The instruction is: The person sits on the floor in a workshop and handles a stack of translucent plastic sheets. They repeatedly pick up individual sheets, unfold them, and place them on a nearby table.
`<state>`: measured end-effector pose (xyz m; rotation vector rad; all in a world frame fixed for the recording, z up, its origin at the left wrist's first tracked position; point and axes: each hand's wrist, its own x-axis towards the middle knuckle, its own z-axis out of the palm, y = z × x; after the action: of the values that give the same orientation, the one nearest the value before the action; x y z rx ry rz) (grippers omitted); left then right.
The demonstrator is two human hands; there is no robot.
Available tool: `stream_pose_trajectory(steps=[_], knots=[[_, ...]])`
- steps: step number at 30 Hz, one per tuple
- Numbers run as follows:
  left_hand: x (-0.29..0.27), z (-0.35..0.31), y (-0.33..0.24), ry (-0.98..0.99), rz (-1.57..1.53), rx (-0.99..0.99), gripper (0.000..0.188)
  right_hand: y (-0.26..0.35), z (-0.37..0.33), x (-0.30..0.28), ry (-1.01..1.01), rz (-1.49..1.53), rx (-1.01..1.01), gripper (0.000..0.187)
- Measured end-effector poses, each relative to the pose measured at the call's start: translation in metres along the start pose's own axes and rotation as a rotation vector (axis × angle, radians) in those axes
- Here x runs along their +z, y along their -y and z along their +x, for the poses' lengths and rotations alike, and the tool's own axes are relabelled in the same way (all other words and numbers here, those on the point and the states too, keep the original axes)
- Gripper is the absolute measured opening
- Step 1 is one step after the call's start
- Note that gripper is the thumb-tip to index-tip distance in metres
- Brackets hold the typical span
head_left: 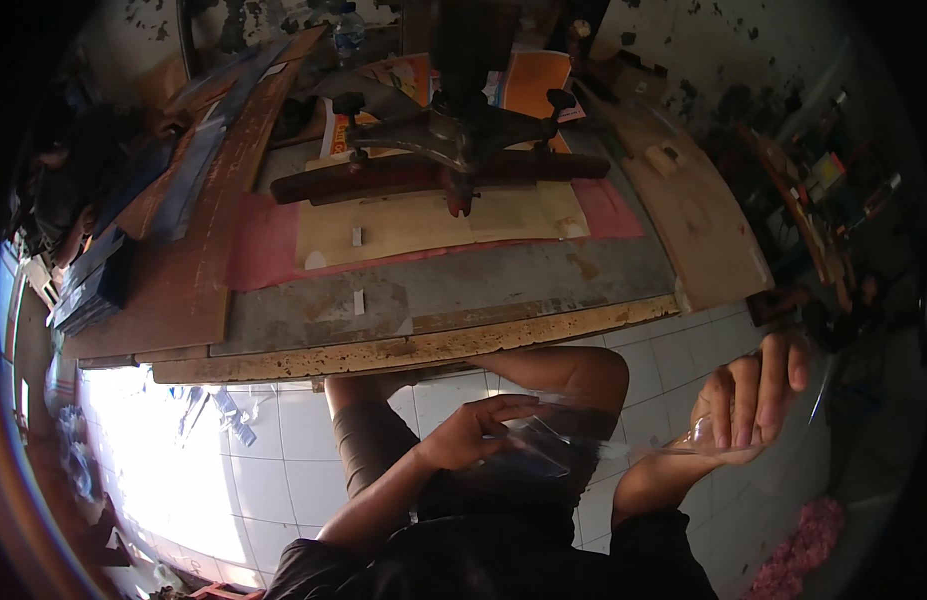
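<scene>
Held thing: thin clear plastic sheet (573,452), glossy and limp, lower centre of the frame.
Long axis: roughly left to right, spanning both hands.
Left hand (478,430): fingers closed over the sheet's left end, above the lap.
Right hand (748,405): raised at lower right, fingers curled, apparently pinching the other end.
Behind: worn grey workbench (503,290), pale rough front edge, cardboard and dark metal press.

My left hand (478,430) pinches one end of a clear plastic strip (583,448) just below the edge of the workbench (403,350). My right hand (748,405), off past the workbench's right corner, grips the other end, fingers curled. On the workbench lie a tan sheet (433,225) and an upturned chair base (453,135).
</scene>
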<state>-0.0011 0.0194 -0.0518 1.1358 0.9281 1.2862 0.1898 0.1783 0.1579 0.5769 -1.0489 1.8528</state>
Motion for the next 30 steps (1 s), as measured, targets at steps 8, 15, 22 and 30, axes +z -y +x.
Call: stream_pose_trajectory(steps=[8, 15, 22, 30], knots=[[-0.003, 0.002, 0.024, -0.257, -0.013, -0.082, 0.116, -0.005, -0.020, 0.015, 0.142, -0.379, -0.032, 0.011], [-0.008, -0.003, 0.011, -0.235, 0.170, -0.175, 0.106, -0.019, -0.020, 0.018, 0.031, -0.474, -0.125, 0.017], [-0.014, -0.025, 0.000, -0.201, 0.390, -0.253, 0.074, -0.041, -0.013, 0.020, -0.040, -0.692, -0.186, 0.022], [0.000, -0.081, 0.036, -0.451, 0.210, -0.013, 0.035, -0.113, 0.045, 0.013, -0.279, -0.929, -0.203, 0.037]])
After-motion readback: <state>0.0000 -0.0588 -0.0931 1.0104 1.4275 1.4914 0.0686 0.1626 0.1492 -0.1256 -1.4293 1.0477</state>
